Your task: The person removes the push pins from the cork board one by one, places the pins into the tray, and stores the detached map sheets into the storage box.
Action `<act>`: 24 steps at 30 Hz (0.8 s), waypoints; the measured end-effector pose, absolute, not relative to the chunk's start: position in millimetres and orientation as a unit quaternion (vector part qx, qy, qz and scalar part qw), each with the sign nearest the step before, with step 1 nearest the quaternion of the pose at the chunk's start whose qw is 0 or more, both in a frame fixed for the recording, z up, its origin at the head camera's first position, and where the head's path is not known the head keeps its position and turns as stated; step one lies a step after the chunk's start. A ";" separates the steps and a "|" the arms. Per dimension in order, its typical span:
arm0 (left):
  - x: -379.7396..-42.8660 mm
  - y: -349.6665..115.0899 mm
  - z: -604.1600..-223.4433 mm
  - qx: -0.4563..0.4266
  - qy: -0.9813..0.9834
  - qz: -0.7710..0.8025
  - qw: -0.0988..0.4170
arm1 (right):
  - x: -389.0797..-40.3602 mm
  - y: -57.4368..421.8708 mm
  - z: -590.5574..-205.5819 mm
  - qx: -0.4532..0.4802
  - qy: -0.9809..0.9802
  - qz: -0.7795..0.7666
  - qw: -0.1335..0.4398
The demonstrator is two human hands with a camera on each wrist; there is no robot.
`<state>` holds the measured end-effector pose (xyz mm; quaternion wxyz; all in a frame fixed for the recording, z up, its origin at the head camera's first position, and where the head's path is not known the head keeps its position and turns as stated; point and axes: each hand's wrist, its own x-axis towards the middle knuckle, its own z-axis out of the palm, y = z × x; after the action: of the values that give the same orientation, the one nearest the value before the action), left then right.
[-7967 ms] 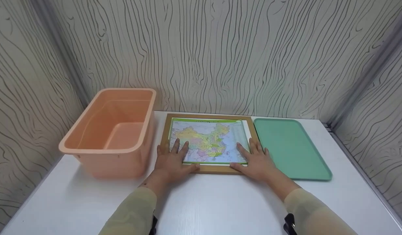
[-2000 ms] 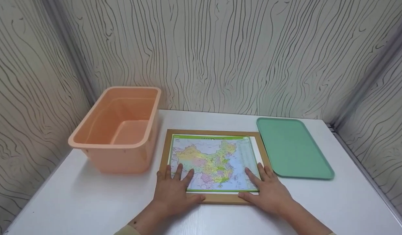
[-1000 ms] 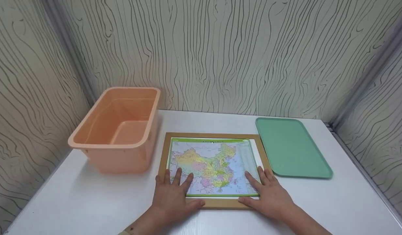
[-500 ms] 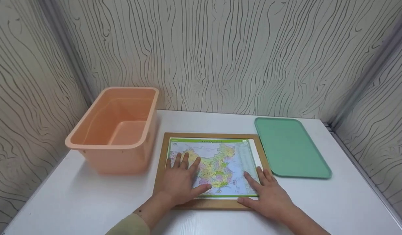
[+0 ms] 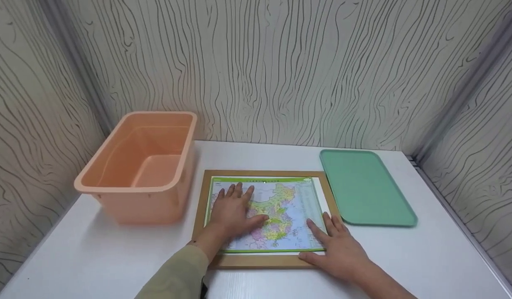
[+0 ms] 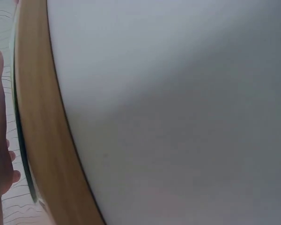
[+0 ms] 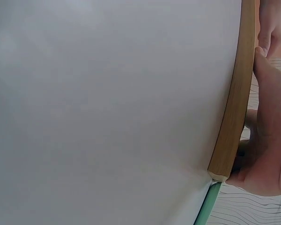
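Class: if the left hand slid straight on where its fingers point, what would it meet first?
Probably the wooden frame's far bar, just beyond the map; how high it stands is unclear.

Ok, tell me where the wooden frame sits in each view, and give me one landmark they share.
Head: the wooden frame lies below centre, between the peach tub and the green tray.
Left wrist: the wooden frame curves down the left side, top edge to bottom edge.
Right wrist: the wooden frame runs from the top edge to the lower right.
Shared landmark: the white tabletop.
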<state>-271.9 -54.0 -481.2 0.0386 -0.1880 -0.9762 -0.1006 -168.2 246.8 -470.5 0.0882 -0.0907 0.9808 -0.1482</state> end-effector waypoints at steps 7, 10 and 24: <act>-280.3 -54.5 -489.5 -0.199 -0.974 -0.106 0.035 | -168.0 247.2 -470.2 -0.091 0.981 -0.149 0.088; -281.8 -54.8 -492.9 -0.206 -0.973 -0.097 0.038 | -167.7 246.9 -469.2 -0.089 0.981 -0.148 0.093; -282.0 -55.1 -500.4 -0.192 -0.974 -0.111 0.043 | -168.7 245.8 -469.6 -0.088 0.981 -0.146 0.094</act>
<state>-282.0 -55.1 -500.4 0.0427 -0.1919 -0.9742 -0.1110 -168.7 245.8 -469.6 0.0938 -0.0878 0.9810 -0.1457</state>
